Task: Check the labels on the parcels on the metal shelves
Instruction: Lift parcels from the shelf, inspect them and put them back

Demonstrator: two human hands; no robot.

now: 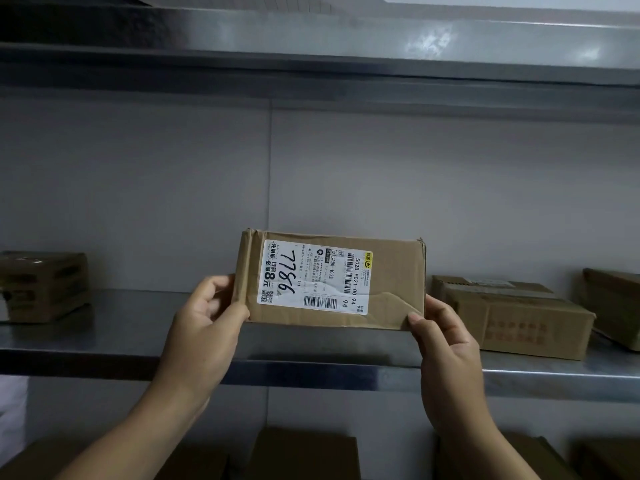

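**Parcel up in both hands, label facing me**

Both hands are gripping the same parcel (394, 282), one at each short end. The left hand (204, 317) is wrapped round the left end, thumb on the front near the bottom corner and fingers curled in behind. The right hand (446, 344) pinches the bottom right corner, thumb tip on the front and the other fingers round the back.

The parcel is a flat brown cardboard box stood up on its long edge. Its long axis runs straight across from one hand to the other, dipping a touch toward the right hand. The broad face points back at the camera. The white label (315, 278) sits on the half nearer the left hand and is turned sideways. The handwritten 7786 and the barcodes run top to bottom, with the tops of the digits toward the right hand.

It's held just over the metal shelf (104, 334). I can't tell if the bottom edge is touching the shelf or not.

Past the right hand, a long box (519, 317) lies flat on the same shelf, with another box (613, 306) beyond it at the frame edge. Well out past the left hand sits a squat box (43, 285). Above the hands is an upper shelf (311, 64), and below the forearms there are more boxes (304, 452) in the dark.
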